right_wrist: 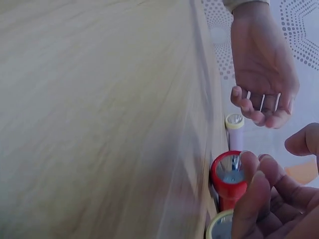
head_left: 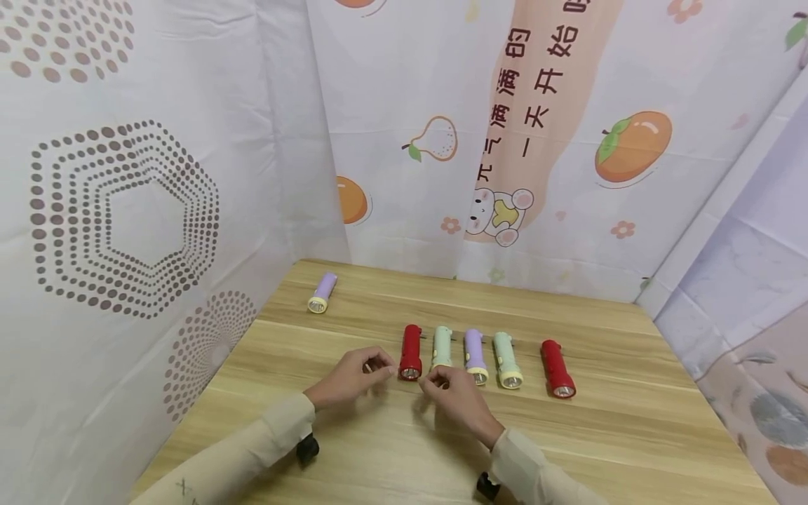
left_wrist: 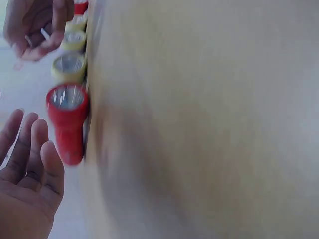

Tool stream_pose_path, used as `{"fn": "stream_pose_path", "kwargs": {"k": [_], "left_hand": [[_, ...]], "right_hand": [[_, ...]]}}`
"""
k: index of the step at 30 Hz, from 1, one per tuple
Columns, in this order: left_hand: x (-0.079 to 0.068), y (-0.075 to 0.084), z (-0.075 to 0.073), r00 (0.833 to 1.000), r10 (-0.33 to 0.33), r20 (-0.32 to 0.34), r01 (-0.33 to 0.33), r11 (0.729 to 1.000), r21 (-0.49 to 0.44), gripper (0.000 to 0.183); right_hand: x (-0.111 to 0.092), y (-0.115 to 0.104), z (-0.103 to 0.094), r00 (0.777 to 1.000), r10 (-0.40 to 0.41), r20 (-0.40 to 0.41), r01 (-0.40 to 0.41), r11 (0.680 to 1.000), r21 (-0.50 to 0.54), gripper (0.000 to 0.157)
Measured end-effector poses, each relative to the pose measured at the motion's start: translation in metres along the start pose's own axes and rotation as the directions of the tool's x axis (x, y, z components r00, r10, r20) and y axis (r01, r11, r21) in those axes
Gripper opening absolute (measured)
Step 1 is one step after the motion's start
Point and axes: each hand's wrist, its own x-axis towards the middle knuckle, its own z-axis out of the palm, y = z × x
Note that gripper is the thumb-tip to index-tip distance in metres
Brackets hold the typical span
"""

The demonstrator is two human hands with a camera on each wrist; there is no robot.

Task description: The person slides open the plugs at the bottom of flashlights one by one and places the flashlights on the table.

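My left hand (head_left: 353, 379) hovers just left of a red flashlight (head_left: 411, 351), fingers loosely bent and holding nothing. On the other side, my right hand (head_left: 459, 400) hangs in front of a light green flashlight (head_left: 442, 344), hiding part of its head; its fingers are also loosely bent, with nothing in them. Farther right in the same row lie a purple flashlight (head_left: 475, 351), a second green flashlight (head_left: 507, 359) and, a little apart, another red flashlight (head_left: 558, 368). In the right wrist view, the nearer red flashlight (right_wrist: 230, 174) shows its lens beside my right fingertips.
Another purple flashlight (head_left: 324, 291) with a cream head lies alone near the table's back left corner. The wood-grain table (head_left: 606, 449) is bordered by printed curtains (head_left: 404, 203) at the back and both sides. Each wrist wears a black band (head_left: 307, 449).
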Motion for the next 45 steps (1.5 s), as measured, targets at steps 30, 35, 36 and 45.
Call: {"fn": "stream_pose_path", "kwargs": {"k": [30, 35, 36, 45], "left_hand": [[0.032, -0.058, -0.123, 0.88, -0.133, -0.456, 0.17, 0.985, 0.041, 0.037], [0.039, -0.071, -0.138, 0.85, -0.21, -0.483, 0.251, 0.968, 0.021, 0.039], [0.04, -0.074, -0.141, 0.842, -0.223, -0.49, 0.268, 0.963, 0.021, 0.038], [0.049, -0.089, -0.159, 0.805, -0.285, -0.52, 0.337, 0.941, 0.006, 0.033]], "right_hand": [[0.066, -0.074, 0.07, 0.959, 0.074, 0.274, -0.148, 0.955, 0.258, 0.041], [0.085, -0.076, 0.084, 0.956, 0.101, 0.274, -0.174, 0.951, 0.256, 0.045], [0.09, -0.077, 0.086, 0.955, 0.104, 0.278, -0.179, 0.949, 0.259, 0.046], [0.125, -0.073, 0.106, 0.949, 0.195, 0.247, -0.274, 0.898, 0.345, 0.044]]}}
